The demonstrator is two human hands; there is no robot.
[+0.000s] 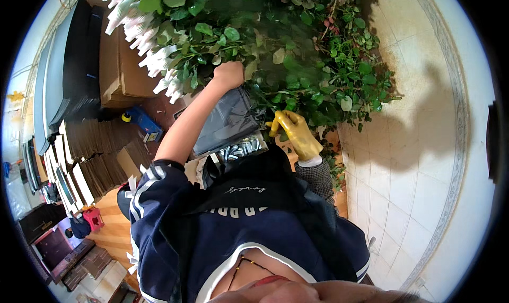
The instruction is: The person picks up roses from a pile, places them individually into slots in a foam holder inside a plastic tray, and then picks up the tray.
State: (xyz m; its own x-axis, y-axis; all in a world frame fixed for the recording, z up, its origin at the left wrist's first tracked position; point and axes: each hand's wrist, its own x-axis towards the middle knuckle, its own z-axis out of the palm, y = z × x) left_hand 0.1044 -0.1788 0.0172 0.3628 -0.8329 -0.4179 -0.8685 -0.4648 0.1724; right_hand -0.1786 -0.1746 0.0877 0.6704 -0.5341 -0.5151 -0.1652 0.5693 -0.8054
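A large heap of green leafy stems (286, 54) spreads across the far side in front of me, with white net sleeves (140, 30) at its left end. My left hand (229, 75), bare, reaches to the near edge of the leaves. Its fingers are closed, and what they hold is hidden. On my right hand (291, 132) is a yellow rubber glove; its fingers are curled together at the near edge of the foliage, around something too small to name. Between my arms lies a dark plastic-covered surface (225, 120), with small shiny metallic pieces (239, 150) at its near edge.
To the left stand a cardboard box (127, 69), tall stacks of dark sheets (79, 64) and flattened cardboard (98, 144). A blue container (146, 121) with a yellow part sits beside them. A red stool (94, 218) is farther back. A white tiled wall (392, 181) rises on the right.
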